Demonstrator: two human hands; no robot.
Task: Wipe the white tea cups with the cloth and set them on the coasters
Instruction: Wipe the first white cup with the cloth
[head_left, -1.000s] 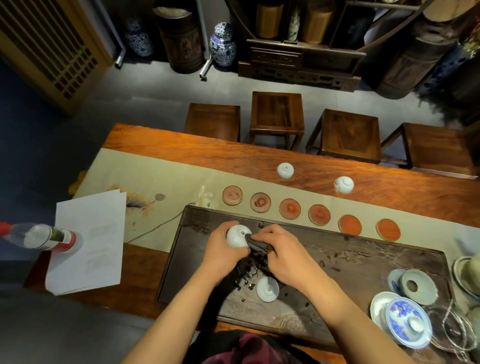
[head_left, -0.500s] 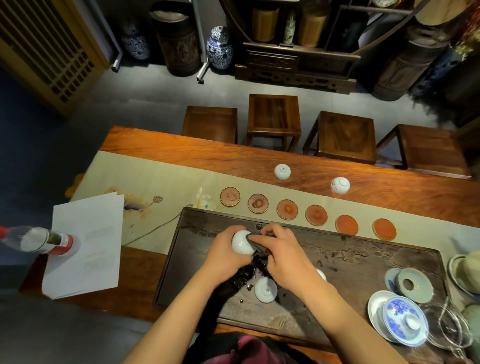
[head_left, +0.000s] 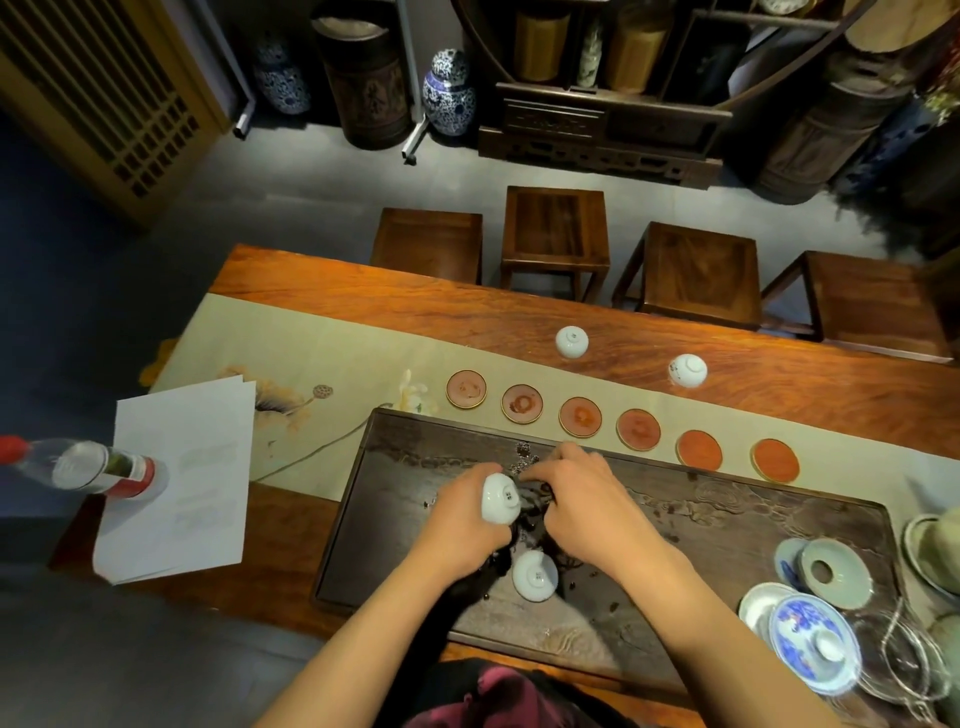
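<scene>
Gripping cup, left hand (right hand pinches cloth).

A small white tea cup is held bottom-up in the left hand above the dark tray; a dark cloth is bunched against it under the right hand. A second cup sits upside down on the tray just below. Two more cups stand inverted on the worktop beyond six round reddish coasters — a bare row on the pale runner.
</scene>
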